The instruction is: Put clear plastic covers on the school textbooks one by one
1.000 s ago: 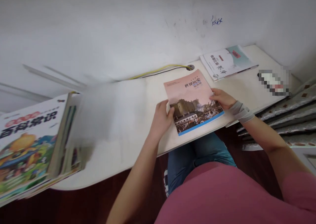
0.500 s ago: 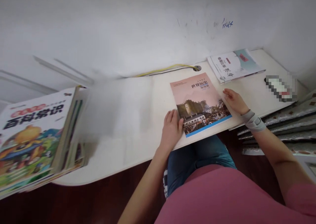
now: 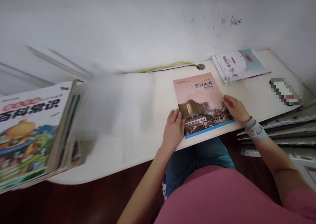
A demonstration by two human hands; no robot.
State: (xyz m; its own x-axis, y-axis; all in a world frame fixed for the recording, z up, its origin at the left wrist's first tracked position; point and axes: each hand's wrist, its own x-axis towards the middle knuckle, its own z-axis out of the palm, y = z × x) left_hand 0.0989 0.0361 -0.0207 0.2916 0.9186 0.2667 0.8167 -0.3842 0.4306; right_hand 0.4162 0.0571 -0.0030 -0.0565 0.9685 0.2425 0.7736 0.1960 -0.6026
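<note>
A thin pink book with a castle picture on its cover lies closed and flat on the white desk, near the front edge. My left hand rests flat on the desk with its fingers stretched out, touching the book's lower left edge. My right hand lies at the book's right edge, fingers extended onto the cover; a grey band wraps that wrist. Neither hand grips anything.
A tall stack of colourful books stands at the desk's left end. A white and teal book lies at the back right. A yellow cable runs along the wall to a desk hole. Patterned folded fabric sits lower right.
Both hands let go of the pink book, which now lies flat on the desk. My left hand slid down to its lower left edge and my right hand settled at its right edge.
</note>
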